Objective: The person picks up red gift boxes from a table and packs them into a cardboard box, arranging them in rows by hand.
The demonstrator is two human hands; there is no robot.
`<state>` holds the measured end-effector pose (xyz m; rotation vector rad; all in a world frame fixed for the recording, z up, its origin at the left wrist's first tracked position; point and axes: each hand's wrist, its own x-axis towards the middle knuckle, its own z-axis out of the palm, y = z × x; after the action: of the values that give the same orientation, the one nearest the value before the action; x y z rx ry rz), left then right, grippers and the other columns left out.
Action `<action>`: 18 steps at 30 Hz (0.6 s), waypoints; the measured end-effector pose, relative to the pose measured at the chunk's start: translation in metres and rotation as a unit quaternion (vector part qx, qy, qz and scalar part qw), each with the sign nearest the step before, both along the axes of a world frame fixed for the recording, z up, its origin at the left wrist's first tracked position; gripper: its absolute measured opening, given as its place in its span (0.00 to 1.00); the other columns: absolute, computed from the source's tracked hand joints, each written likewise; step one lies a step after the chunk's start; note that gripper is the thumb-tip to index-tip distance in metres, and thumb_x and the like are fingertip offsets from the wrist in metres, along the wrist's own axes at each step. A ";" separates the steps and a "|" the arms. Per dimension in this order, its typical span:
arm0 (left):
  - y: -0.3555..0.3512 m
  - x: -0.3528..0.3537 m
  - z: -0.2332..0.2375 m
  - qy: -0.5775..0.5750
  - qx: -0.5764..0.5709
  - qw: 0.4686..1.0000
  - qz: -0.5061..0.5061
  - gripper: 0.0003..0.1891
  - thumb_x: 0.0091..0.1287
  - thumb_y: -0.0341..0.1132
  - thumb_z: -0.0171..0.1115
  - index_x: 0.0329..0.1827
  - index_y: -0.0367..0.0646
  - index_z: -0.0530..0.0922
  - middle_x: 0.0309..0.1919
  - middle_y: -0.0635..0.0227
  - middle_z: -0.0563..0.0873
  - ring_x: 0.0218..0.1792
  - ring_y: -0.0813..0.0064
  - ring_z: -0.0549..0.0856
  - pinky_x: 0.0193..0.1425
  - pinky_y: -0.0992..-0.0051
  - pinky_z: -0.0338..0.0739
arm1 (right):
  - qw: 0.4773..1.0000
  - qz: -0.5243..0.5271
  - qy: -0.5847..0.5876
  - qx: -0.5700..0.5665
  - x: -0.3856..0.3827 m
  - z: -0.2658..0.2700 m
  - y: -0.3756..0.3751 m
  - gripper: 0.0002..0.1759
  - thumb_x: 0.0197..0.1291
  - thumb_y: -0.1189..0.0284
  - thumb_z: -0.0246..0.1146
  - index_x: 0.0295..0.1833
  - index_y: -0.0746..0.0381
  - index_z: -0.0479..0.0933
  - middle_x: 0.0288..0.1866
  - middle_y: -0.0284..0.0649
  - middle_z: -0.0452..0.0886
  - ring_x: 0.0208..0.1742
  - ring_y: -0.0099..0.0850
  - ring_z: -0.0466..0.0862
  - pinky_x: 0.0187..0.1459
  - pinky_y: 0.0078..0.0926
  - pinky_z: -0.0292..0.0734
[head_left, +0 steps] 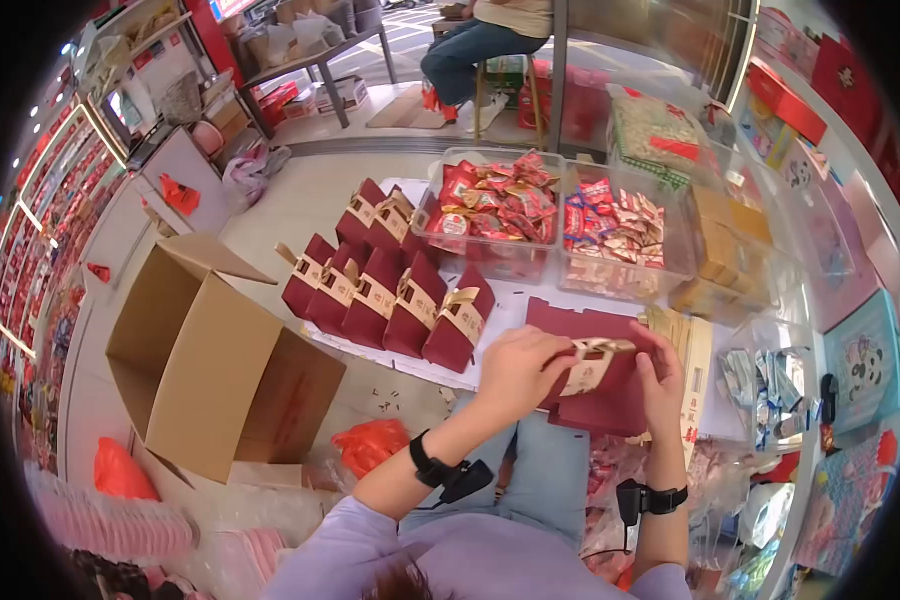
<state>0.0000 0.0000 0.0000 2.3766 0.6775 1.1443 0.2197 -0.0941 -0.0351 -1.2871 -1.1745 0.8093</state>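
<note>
In front of me lies a flat, unfolded maroon gift box, partly over my lap. A cream paper band with a gold ribbon bow stands out above it. The fingers of my left hand pinch the band's left side near the ribbon. My right hand is curled at the box's right edge, thumb and fingers gripping there close to the ribbon's end. Left of my hands stand several folded maroon gift boxes with the same bands and bows.
Clear plastic bins hold red wrapped snacks and pink and blue packets. A stack of cream bands lies to the right. An open cardboard carton sits at the left, near a red plastic bag. Another person sits beyond.
</note>
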 end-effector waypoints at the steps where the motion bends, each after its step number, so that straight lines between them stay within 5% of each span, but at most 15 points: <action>1: -0.005 -0.006 0.004 -0.034 -0.010 0.997 0.065 0.10 0.55 0.34 0.74 0.38 0.44 0.83 0.34 0.61 0.85 0.32 0.66 0.84 0.36 0.69 0.75 | 0.999 -0.035 -0.006 0.024 -0.007 0.007 0.004 0.22 0.68 0.74 0.58 0.66 0.63 0.68 0.69 0.45 0.70 0.68 0.32 0.70 0.69 0.31 0.63; 3: -0.002 -0.038 0.006 -0.047 -0.007 0.990 0.133 0.10 0.54 0.32 0.74 0.37 0.43 0.82 0.31 0.62 0.84 0.30 0.66 0.82 0.33 0.70 0.75 | 0.996 -0.066 0.012 0.058 -0.033 0.000 0.019 0.21 0.67 0.74 0.58 0.65 0.64 0.69 0.67 0.44 0.71 0.66 0.33 0.72 0.67 0.31 0.65; 5: -0.001 -0.049 -0.004 -0.096 -0.020 0.958 0.271 0.08 0.55 0.31 0.72 0.30 0.42 0.78 0.26 0.66 0.77 0.26 0.63 0.77 0.28 0.68 0.71 | 0.996 -0.084 -0.018 -0.025 -0.036 -0.018 0.024 0.20 0.68 0.73 0.57 0.63 0.65 0.70 0.65 0.43 0.73 0.66 0.33 0.72 0.67 0.32 0.66; 7: 0.000 -0.055 -0.014 -0.088 -0.027 0.950 0.297 0.09 0.57 0.31 0.70 0.28 0.42 0.75 0.26 0.66 0.76 0.27 0.63 0.77 0.28 0.68 0.71 | 0.996 -0.083 -0.030 -0.030 -0.041 -0.029 0.027 0.20 0.66 0.72 0.59 0.62 0.65 0.70 0.65 0.45 0.73 0.67 0.39 0.72 0.67 0.35 0.66; 9: 0.003 -0.054 -0.029 -0.009 0.050 0.941 0.335 0.08 0.57 0.30 0.69 0.29 0.41 0.76 0.27 0.64 0.78 0.29 0.62 0.79 0.30 0.67 0.73 | 0.961 -0.079 -0.264 -0.019 -0.042 -0.031 0.027 0.21 0.64 0.72 0.61 0.61 0.64 0.71 0.64 0.48 0.73 0.66 0.46 0.72 0.67 0.38 0.66; 14: 0.012 -0.042 -0.070 0.084 0.062 0.940 0.324 0.08 0.60 0.35 0.66 0.31 0.42 0.76 0.30 0.65 0.76 0.32 0.64 0.79 0.31 0.68 0.76 | 0.918 -0.057 -0.389 -0.052 -0.035 -0.053 0.019 0.25 0.60 0.70 0.63 0.62 0.64 0.69 0.71 0.48 0.66 0.71 0.47 0.65 0.71 0.44 0.57; 18: 0.009 -0.044 -0.049 0.128 0.012 0.958 0.255 0.15 0.59 0.40 0.69 0.38 0.38 0.77 0.34 0.63 0.79 0.37 0.63 0.80 0.35 0.68 0.77 | 0.902 -0.055 -0.427 -0.048 -0.037 -0.055 0.016 0.26 0.62 0.70 0.61 0.64 0.64 0.67 0.72 0.48 0.64 0.73 0.46 0.63 0.73 0.46 0.54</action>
<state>-0.0439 0.0090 -0.0485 2.4663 1.4355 1.0368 0.1825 -0.0777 -0.0898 -1.8541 -1.7284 0.1851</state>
